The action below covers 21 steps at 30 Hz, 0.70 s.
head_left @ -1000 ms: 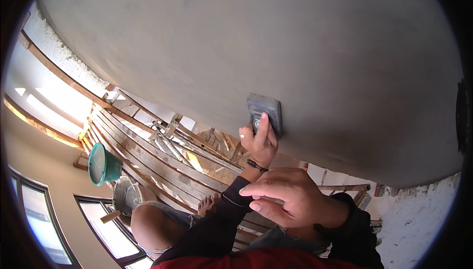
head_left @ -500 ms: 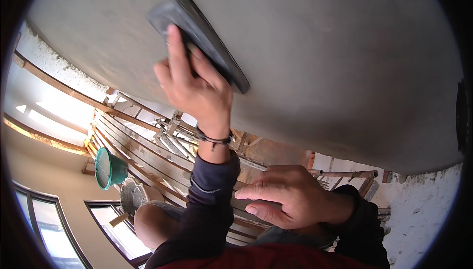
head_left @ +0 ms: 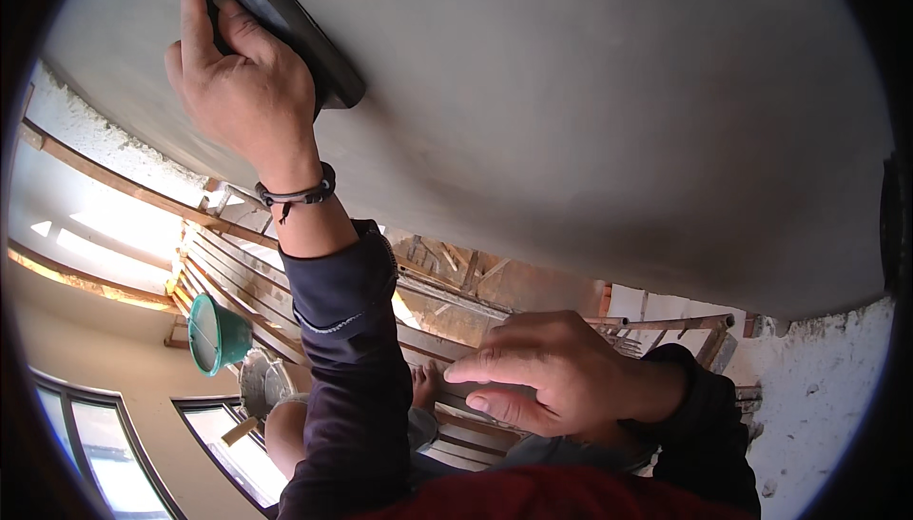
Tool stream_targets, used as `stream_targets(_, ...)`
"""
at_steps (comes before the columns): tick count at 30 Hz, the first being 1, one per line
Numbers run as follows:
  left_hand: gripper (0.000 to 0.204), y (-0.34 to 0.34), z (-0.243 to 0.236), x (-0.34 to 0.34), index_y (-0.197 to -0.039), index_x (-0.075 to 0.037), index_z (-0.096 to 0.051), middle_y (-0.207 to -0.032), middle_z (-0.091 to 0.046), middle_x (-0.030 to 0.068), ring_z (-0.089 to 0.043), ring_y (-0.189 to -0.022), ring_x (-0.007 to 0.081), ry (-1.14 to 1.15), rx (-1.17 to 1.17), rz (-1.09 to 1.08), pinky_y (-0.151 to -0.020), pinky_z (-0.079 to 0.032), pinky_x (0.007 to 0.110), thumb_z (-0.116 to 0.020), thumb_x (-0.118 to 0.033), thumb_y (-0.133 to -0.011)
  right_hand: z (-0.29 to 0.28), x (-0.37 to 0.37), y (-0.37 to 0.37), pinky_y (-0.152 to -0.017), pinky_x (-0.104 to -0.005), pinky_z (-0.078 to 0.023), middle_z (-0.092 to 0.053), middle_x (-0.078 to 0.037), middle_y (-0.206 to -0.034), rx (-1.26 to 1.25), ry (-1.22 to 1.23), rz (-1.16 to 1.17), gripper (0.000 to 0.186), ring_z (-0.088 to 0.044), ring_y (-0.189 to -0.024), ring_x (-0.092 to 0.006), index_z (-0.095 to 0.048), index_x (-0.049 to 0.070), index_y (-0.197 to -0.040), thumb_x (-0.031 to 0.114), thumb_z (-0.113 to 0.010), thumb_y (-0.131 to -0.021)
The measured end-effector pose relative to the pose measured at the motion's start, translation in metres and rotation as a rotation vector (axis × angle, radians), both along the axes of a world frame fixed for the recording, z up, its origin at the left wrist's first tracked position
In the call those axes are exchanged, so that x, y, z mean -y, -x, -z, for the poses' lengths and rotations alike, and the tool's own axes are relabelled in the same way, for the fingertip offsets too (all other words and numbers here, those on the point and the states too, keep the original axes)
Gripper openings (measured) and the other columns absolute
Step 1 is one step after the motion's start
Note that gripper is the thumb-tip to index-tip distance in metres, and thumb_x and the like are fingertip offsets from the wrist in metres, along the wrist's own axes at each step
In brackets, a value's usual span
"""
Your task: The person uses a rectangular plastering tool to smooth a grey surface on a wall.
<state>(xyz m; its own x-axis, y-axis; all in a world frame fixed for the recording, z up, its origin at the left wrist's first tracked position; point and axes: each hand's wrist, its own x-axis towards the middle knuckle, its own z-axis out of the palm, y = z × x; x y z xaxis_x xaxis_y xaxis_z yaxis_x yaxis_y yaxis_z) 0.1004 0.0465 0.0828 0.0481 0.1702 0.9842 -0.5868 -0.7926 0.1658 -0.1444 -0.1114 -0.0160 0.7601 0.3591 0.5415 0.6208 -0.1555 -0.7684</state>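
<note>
My left hand (head_left: 242, 92) is stretched up to the upper left, closed on a dark rectangular plastering float (head_left: 314, 54), which lies against the curved grey plastered surface (head_left: 609, 111). A dark bracelet circles that wrist. My right hand (head_left: 561, 377) hangs low at the centre right, below the plastered surface, with its fingers loosely bent and apart and nothing seen in it.
Slatted scaffold boards (head_left: 242, 287) run beneath me, with my bare foot (head_left: 424, 387) on them. A green bucket (head_left: 219, 334) and a mortar-smeared bucket (head_left: 266, 382) stand at the left. Wooden beams, metal pipes (head_left: 666, 322), windows (head_left: 109, 449) and a rough white wall (head_left: 808, 415) surround these.
My left hand has swept the float from the centre up to the upper left along the plastered surface. My right hand has stayed almost in place.
</note>
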Motion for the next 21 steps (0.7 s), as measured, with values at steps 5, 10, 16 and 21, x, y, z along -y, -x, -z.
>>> stream_targets(5,0.045,0.06,0.131,0.048,-0.139,-0.011,-0.065,-0.084,-0.043,0.0077,-0.046,-0.069,0.0245,0.079,-0.215,0.121,-0.062,-0.04,0.037,-0.064,-0.013,-0.095,-0.003,0.0,0.001,-0.062,-0.0391,-0.052,-0.068,-0.009,-0.084,-0.038,0.066,0.002,0.024,-0.065,-0.071,-0.027,-0.072,0.005,-0.113,0.017,-0.073,-0.092)
stream_targets(10,0.046,0.098,0.256,0.071,-0.137,-0.01,-0.066,-0.086,-0.048,0.0101,-0.047,-0.07,0.0247,-0.064,-0.244,0.199,-0.06,-0.039,0.037,-0.065,-0.003,-0.092,-0.001,-0.015,0.001,-0.064,-0.0403,-0.054,-0.071,-0.006,-0.088,0.017,0.02,0.011,0.02,-0.068,-0.075,-0.0278,-0.07,0.008,-0.108,0.017,-0.072,-0.091)
stream_targets(16,0.048,0.042,0.034,0.055,-0.134,-0.015,-0.07,-0.079,-0.042,0.0072,-0.044,-0.066,0.023,-0.047,0.008,0.131,-0.059,-0.039,0.036,-0.07,-0.004,-0.087,-0.001,0.003,0.0,-0.064,-0.0398,-0.054,-0.071,-0.007,-0.085,-0.053,0.072,0.024,0.02,-0.069,-0.073,-0.0272,-0.07,0.008,-0.109,0.018,-0.072,-0.091)
stream_targets(21,0.044,0.054,-0.009,0.053,-0.136,-0.011,-0.068,-0.081,-0.048,0.0087,-0.048,-0.068,0.0229,-0.056,0.016,0.149,-0.062,-0.042,0.035,-0.065,-0.006,-0.092,-0.007,-0.002,-0.001,-0.064,-0.0404,-0.054,-0.069,-0.007,-0.082,0.011,0.024,0.043,0.02,-0.067,-0.07,-0.0277,-0.071,0.009,-0.109,0.018,-0.073,-0.091)
